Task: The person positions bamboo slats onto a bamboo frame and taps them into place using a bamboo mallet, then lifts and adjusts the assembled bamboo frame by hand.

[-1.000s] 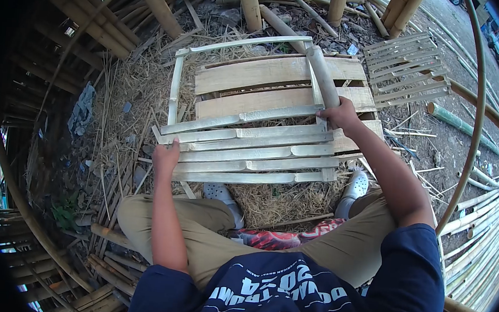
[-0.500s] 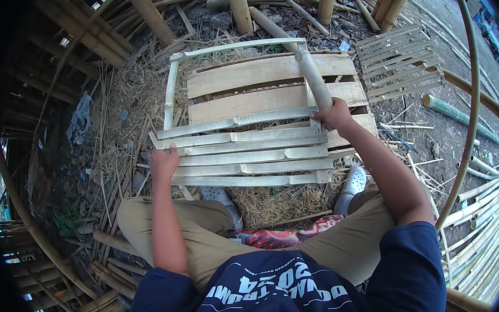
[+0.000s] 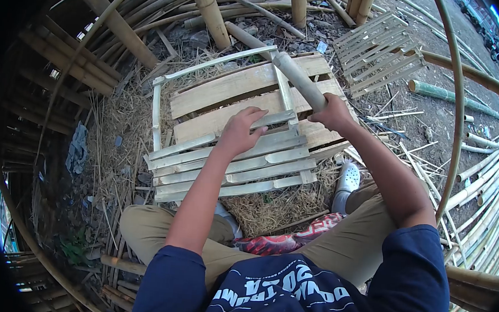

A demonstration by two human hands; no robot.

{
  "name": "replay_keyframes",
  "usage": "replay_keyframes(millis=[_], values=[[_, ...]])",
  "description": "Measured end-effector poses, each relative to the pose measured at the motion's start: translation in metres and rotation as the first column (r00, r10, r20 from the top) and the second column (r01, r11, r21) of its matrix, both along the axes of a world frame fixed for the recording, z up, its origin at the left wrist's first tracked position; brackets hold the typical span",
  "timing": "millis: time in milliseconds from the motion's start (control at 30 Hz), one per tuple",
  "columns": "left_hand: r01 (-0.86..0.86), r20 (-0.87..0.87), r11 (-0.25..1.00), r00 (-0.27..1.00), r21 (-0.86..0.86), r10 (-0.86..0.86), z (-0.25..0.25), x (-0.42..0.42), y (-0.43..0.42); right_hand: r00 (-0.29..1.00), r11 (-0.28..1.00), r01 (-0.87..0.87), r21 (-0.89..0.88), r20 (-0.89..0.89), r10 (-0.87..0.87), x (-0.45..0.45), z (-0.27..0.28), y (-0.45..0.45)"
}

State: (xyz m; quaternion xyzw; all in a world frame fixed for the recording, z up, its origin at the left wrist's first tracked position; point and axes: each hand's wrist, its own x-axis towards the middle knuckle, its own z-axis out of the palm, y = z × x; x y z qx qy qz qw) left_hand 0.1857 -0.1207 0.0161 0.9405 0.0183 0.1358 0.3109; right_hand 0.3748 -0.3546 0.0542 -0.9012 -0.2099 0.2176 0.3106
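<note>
A bamboo frame with several split slats (image 3: 233, 178) lies in front of me, its slats side by side across the near half. My left hand (image 3: 241, 133) is over the uppermost slats, fingers spread and thumb apart; whether it touches them I cannot tell. Wrapped in my right hand (image 3: 333, 114) is the near end of a thick bamboo stick (image 3: 298, 77), which points away and slightly left above the frame's right side rail (image 3: 282, 88). Beneath the frame are flat wooden planks (image 3: 205, 117) with gaps between them.
Another slatted bamboo panel (image 3: 380, 55) lies at the far right. Bamboo posts (image 3: 208, 12) stand behind the planks. Long bamboo poles (image 3: 484, 186) are piled on the right, and a green bamboo pole (image 3: 453, 97) lies nearby. Straw and shavings (image 3: 274, 211) cover the ground by my feet.
My left hand has left the slats' left end and moved right to the upper slats, its fingers now spread. My right hand still holds the bamboo stick. The whole view has shifted slightly.
</note>
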Motion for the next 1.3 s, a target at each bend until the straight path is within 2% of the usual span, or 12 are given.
replay_keyframes(millis=[167,267,500,567,667,700,800,833,967,1100,1200,1300], values=[[0.027,-0.024,0.994,0.999,0.109,-0.024,-0.038,0.038,0.0,0.999,1.0,-0.007,-0.008,0.042,0.007,-0.006,0.014,-0.05],[0.058,-0.064,0.997,0.996,-0.055,-0.062,-0.032,0.038,-0.003,0.995,0.999,-0.002,-0.055,0.098,0.007,-0.019,0.024,-0.072],[0.117,0.027,0.992,0.993,-0.049,-0.116,-0.043,0.048,0.006,0.986,0.978,-0.073,-0.194,0.137,0.101,-0.029,0.001,-0.097],[0.142,0.108,0.99,0.984,0.008,-0.142,-0.048,0.051,0.011,0.985,0.985,-0.083,-0.15,0.141,0.104,-0.03,-0.002,-0.101],[0.127,0.115,0.989,0.984,0.075,-0.135,-0.049,0.052,0.011,0.987,0.999,-0.037,-0.018,0.155,0.039,-0.039,0.001,-0.101],[0.141,0.062,0.99,0.988,0.024,-0.142,-0.052,0.053,0.013,0.987,0.999,-0.01,0.037,0.159,0.004,-0.043,0.003,-0.101],[0.153,-0.071,0.984,0.985,-0.09,-0.159,-0.055,0.053,0.016,0.973,0.998,0.003,-0.057,0.232,0.01,-0.055,-0.005,-0.094],[0.151,-0.097,0.984,0.982,-0.099,-0.16,-0.054,0.052,0.015,0.944,0.946,-0.125,-0.298,0.258,0.206,-0.051,-0.009,-0.093],[0.154,-0.128,0.978,0.977,-0.138,-0.172,-0.054,0.052,0.015,0.944,0.998,0.006,-0.062,0.331,0.015,-0.067,-0.01,-0.09],[0.155,-0.138,0.971,0.974,-0.181,-0.181,-0.058,0.052,0.016,0.96,0.962,-0.067,-0.264,0.245,0.134,-0.065,-0.021,-0.089],[0.177,-0.15,0.968,0.967,-0.179,-0.205,-0.058,0.054,0.019,0.943,0.999,0.037,-0.031,0.331,-0.025,-0.068,-0.023,-0.09],[0.172,-0.144,0.968,0.969,-0.185,-0.2,-0.062,0.054,0.021,0.944,0.997,0.043,-0.067,0.331,-0.018,-0.076,-0.017,-0.088]])
